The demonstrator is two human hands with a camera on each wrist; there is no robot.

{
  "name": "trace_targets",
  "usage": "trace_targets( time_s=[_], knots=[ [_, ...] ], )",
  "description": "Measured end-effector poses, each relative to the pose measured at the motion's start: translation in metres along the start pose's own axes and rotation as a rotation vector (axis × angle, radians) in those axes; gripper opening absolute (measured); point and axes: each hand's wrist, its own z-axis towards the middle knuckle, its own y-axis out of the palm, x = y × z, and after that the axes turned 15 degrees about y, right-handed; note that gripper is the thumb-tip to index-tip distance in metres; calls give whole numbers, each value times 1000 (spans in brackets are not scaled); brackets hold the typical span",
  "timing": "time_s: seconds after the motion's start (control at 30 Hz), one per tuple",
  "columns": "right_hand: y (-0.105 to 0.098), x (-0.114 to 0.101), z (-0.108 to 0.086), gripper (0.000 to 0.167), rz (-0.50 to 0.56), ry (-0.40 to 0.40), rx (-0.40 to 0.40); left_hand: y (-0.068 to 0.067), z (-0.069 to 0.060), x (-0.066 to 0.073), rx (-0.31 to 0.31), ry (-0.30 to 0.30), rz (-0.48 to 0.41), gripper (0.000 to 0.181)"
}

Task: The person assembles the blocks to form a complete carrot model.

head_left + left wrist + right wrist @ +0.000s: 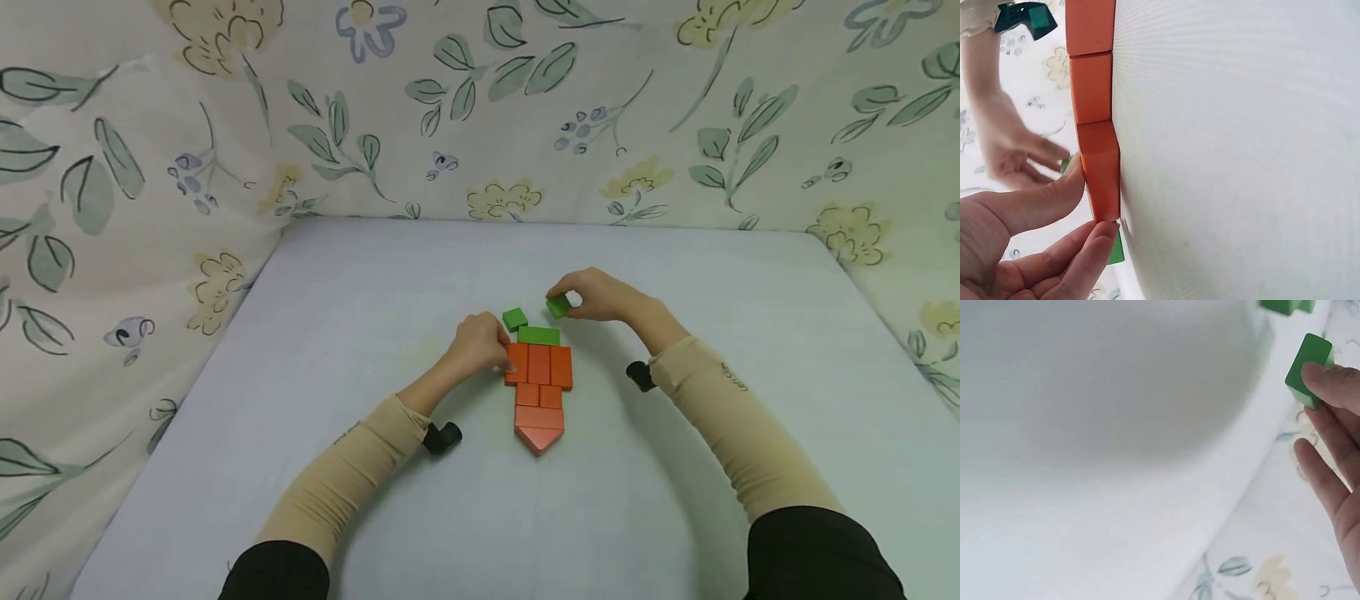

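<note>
My right hand (603, 296) pinches a small green block (1310, 370) between thumb and fingers, just beyond the top right of a block figure. At the figure's upper left, my left hand (477, 342) has thumb and fingertips on the left upright orange block (1101, 169). This block stands in a row with a middle orange block (538, 364) and a right one (561, 367). A long green block (538, 336) lies across the top of that row. Another small green block (514, 319) sits at its upper left corner, slightly turned.
Below the row lie two small orange blocks (538, 395), a wide orange block (538, 417) and an orange triangle (538, 439) pointing toward me. Everything rests on a white table (420, 533), with floral cloth (480, 108) hanging behind and at both sides.
</note>
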Motion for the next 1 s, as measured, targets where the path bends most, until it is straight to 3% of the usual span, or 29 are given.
trace_targets(
  time_s=[0.27, 0.47, 1.0],
  knots=[
    [9, 20, -15, 34, -13, 58, -41, -1, -1, 1, 1, -2, -15, 38],
    [13, 17, -15, 34, -10, 23, -50, 0, 0, -1, 2, 6, -12, 38],
    [16, 4, -14, 34, 17, 29, -101, -1, -2, 0, -8, -23, -12, 39]
  ],
)
